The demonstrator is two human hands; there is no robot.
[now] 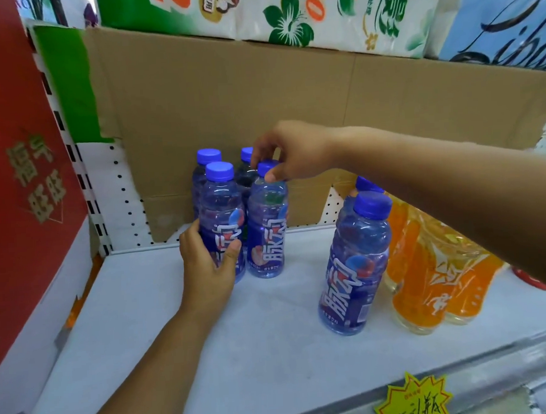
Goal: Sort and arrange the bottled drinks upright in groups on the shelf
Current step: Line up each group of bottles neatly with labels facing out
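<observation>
Blue bottles [265, 239] upright — orange bottles [427, 278] right, cardboard [229, 114] behind

On the shelf [257, 350], a four-bottle cluster [266, 226] stands at 11 o'clock, before the cardboard sheet [229, 114]. At 3 o'clock a bottle pair [357, 265] stands front-to-back, another drink's bottles [427, 271] touching its right.

Left hand [210, 264] low, curled; right hand [289, 150] higher, in a pinch.
</observation>
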